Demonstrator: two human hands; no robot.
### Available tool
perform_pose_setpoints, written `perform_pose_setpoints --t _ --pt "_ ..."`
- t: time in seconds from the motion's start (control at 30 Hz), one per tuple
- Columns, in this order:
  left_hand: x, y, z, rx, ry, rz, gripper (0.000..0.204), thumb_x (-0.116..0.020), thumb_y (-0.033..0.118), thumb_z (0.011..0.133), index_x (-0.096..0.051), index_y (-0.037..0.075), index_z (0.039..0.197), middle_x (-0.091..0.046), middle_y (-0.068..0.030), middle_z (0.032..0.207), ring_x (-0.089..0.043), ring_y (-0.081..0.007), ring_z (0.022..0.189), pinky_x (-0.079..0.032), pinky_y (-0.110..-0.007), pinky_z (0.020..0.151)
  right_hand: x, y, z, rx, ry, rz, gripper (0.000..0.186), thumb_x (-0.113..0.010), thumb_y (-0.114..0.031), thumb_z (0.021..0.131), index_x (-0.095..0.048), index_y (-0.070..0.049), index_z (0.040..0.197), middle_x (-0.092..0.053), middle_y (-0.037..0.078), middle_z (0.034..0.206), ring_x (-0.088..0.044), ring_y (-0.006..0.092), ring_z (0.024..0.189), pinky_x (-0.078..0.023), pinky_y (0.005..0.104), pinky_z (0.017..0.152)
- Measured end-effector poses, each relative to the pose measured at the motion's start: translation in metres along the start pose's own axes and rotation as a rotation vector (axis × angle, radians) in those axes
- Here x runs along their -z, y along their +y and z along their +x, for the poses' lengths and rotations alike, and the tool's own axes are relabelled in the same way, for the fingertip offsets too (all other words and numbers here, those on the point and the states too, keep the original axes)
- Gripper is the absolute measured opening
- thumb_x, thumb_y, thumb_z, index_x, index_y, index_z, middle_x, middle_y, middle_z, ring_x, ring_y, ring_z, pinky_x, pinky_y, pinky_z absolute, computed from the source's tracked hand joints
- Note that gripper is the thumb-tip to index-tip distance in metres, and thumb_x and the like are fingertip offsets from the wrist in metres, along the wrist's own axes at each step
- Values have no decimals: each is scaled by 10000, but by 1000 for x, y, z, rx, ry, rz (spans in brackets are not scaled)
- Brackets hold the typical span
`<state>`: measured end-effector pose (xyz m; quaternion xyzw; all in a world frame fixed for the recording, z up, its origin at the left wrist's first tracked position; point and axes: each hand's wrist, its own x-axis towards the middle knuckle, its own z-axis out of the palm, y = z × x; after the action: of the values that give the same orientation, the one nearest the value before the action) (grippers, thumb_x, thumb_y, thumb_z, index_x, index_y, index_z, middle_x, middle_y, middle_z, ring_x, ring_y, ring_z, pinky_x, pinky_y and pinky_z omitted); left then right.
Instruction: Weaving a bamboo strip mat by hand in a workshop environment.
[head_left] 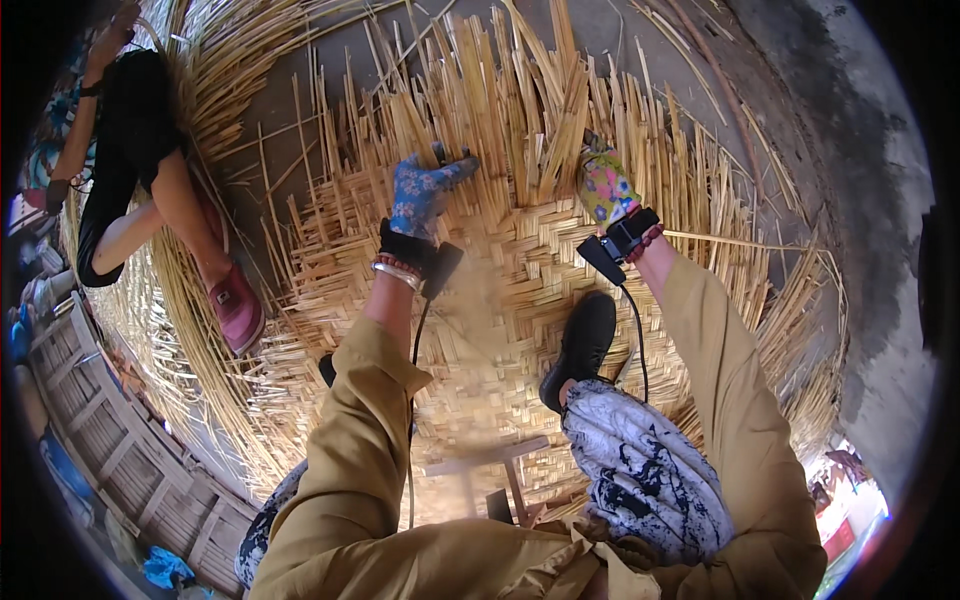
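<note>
A large straw-coloured mat (480,350) of flat split reeds, woven in a herringbone pattern, lies under me. Along its far edge, loose reed strips (490,120) stick out away from me. My left hand (418,195), in a blue flowered glove with grey fingertips, rests low over these strips, thumb and a finger spread apart. To its right, my right hand (607,188), in a yellow flowered glove, is closed at a raised bunch of strips (562,125); its fingertips are partly hidden. Both wrists carry black straps with cables.
Another person's legs and pink shoe (237,310) are at the left, beside long loose reeds (215,80). My black shoe (582,345) stands on the mat. A small wooden stool (488,456) is beneath me. A grey wall (880,180) rises at right; a slatted wooden frame (130,440) lies lower left.
</note>
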<state>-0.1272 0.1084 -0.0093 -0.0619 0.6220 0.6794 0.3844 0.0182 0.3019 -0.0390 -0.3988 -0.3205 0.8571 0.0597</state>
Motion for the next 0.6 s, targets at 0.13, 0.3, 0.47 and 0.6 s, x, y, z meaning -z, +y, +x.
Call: perform_pose_setpoints --t 0.13,0.3,0.47,0.6 --pt "-3 1 3 -35 16 164 191 -723 -15 652 -599 5 795 -631 -38 764 -595 -116 670 -474 -231 610 9 0 4 10 -92 -17 375 -366 -239 922 -414 -31 1231 -470 94 1210 -462 206 1077 -373 319 920" --pt "-6 -3 8 -75 112 299 192 -742 26 644 -617 2 787 -627 -37 717 -574 -100 622 -470 -236 570 22 -6 11 14 -197 -6 395 -361 -228 924 -393 -8 1251 -447 119 1262 -446 227 1148 -356 336 981" --pt "-6 -12 15 -112 121 304 198 -733 31 654 -613 -3 808 -639 -60 753 -583 -116 637 -476 -242 582 42 -5 36 -178 -1058 542 365 -410 -174 909 -396 -37 1247 -502 120 1183 -499 223 1065 -416 318 917" --pt "-3 -13 16 -129 6 197 210 -700 -2 673 -596 -17 854 -647 -93 803 -613 -148 694 -496 -249 638 59 -2 42 -209 -986 531 349 -413 -173 908 -409 -62 1239 -505 105 1169 -506 198 1031 -439 302 869"
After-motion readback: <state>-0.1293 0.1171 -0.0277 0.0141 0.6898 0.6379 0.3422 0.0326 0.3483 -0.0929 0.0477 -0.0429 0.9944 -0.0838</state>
